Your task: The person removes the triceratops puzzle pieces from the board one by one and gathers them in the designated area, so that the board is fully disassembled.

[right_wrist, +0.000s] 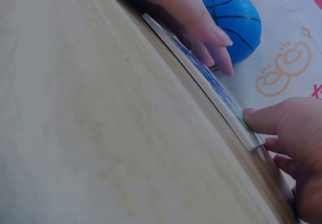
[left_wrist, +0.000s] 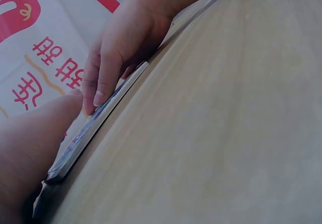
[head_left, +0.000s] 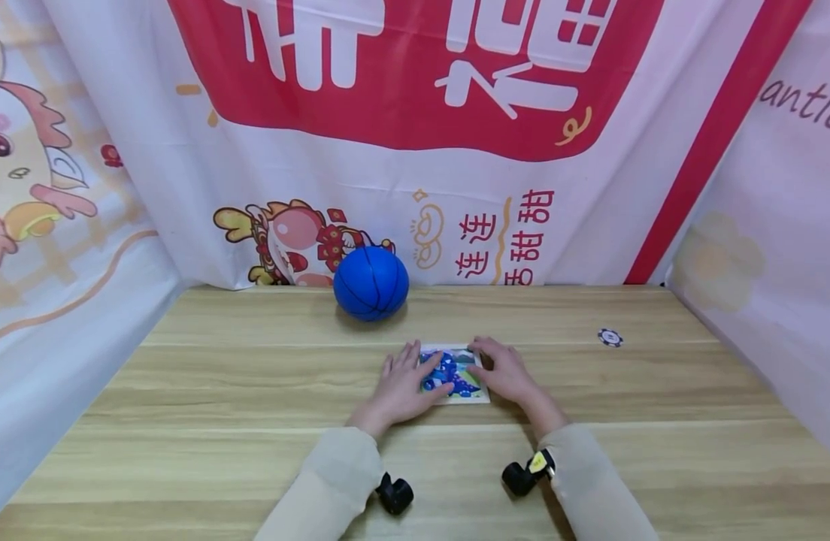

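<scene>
A small flat picture board (head_left: 465,385) with a pale border and a printed blue cartoon figure lies on the wooden table. Over its left side my left hand (head_left: 403,387) spreads its fingers, the index finger and thumb reaching across the picture. My right hand (head_left: 511,373) holds the board's right end. In the right wrist view, the right thumb (right_wrist: 264,119) rests on top near the board's corner, with the other fingers curled at the edge below. The board's thick edge (left_wrist: 108,109) shows from the side in the left wrist view. Part of the picture is hidden under the hands.
A blue toy basketball (head_left: 371,284) sits behind the board, near the back cloth. To the right lies a round poker chip (head_left: 610,337). Printed cloth (head_left: 449,169) hangs along the back and both sides of the wooden table (head_left: 252,391).
</scene>
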The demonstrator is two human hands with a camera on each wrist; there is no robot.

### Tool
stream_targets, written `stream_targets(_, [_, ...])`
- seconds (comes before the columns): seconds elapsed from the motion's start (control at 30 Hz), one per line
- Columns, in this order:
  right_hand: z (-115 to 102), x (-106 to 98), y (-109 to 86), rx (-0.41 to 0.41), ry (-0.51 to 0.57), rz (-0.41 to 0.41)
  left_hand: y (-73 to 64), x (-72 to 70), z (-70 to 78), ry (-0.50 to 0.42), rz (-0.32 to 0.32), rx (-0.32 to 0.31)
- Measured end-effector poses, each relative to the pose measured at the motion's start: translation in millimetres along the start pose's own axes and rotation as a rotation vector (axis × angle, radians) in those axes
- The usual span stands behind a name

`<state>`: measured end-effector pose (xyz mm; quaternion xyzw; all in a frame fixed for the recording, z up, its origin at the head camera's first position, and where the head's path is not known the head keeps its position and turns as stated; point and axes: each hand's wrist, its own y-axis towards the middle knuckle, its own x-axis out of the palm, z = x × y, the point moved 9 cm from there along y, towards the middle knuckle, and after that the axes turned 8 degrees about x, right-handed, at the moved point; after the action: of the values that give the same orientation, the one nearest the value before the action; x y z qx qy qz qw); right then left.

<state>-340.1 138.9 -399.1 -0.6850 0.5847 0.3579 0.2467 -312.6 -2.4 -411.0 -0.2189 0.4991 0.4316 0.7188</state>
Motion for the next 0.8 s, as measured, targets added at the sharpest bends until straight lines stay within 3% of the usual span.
stream_targets(0.37, [1.5, 0.6, 1.3, 0.006, 0.015, 0.005, -0.8, 5.6, 1.6, 0.078, -0.036, 0.035])
stream_targets(0.8, [-0.9, 0.5, 1.1, -0.006, -0.016, 0.009, -1.2, 5.0, 3.5, 0.041, -0.045, 0.045])
